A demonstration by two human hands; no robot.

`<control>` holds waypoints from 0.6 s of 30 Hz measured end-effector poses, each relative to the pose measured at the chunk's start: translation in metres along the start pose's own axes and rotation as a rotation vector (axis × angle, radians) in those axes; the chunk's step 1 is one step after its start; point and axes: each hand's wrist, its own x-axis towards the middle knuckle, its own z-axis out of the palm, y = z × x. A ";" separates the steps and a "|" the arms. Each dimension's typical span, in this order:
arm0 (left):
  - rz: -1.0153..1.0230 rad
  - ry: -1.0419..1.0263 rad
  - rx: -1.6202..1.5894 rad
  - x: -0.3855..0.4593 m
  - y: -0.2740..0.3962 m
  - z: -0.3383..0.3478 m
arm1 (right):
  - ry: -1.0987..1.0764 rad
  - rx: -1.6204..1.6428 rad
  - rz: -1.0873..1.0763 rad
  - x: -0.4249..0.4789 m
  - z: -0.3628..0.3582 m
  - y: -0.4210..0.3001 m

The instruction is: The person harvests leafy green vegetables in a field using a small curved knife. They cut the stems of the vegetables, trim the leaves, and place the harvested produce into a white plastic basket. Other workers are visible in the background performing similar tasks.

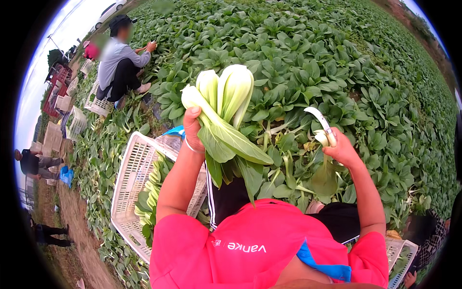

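Observation:
My left hand point(193, 128) grips several heads of bok choy point(234, 95), their pale bases up and the leaves hanging down over my knee. In my right hand point(337, 146) are a small curved knife point(318, 117), its blade pointing up and to the left, and a piece of bok choy with a yellowish leaf point(325, 178) that hangs below my fingers. Beside my left arm, a white plastic crate point(124, 188) holds stacked bok choy point(153, 189). Cut leaves and stalks point(288, 169) lie on the soil between my hands.
Rows of growing bok choy point(306, 57) spread ahead and to the right. A co-worker point(121, 61) squats at upper left beside another crate point(98, 103). More crates point(54, 135) and people stand along the dirt path point(77, 224). Another crate point(400, 253) and a person are at lower right.

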 end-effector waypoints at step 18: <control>0.385 0.119 -0.088 -0.089 0.028 -0.033 | -0.533 0.745 -0.330 0.017 0.116 -0.211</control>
